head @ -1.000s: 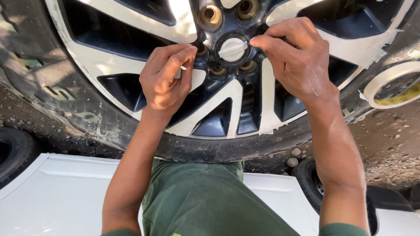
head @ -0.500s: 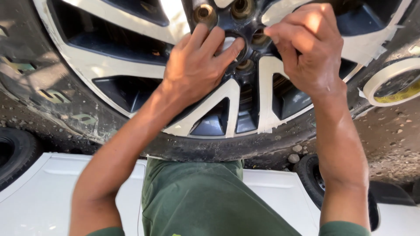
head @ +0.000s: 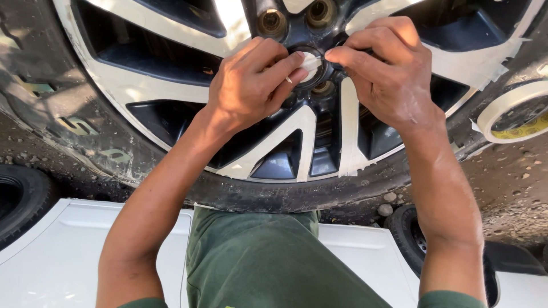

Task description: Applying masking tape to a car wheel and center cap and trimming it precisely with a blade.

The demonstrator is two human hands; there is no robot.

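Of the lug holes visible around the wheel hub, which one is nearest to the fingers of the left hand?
The lower lug hole, just below the taped centre cap, beside the left hand fingertips. The two upper holes sit apart, near the top edge.

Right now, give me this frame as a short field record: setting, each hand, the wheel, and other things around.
setting: gravel ground, a car wheel lying in front of the person
left hand: fingers on the centre cap, pressing a pale strip of tape there
right hand: fingertips pinching at the same cap from the other side
wheel: dark alloy rim, spokes covered in pale masking tape, empty lug holes around the hub
tape roll: lies on the tyre at right
other: white panel beneath the person, small tyres at left and right edges
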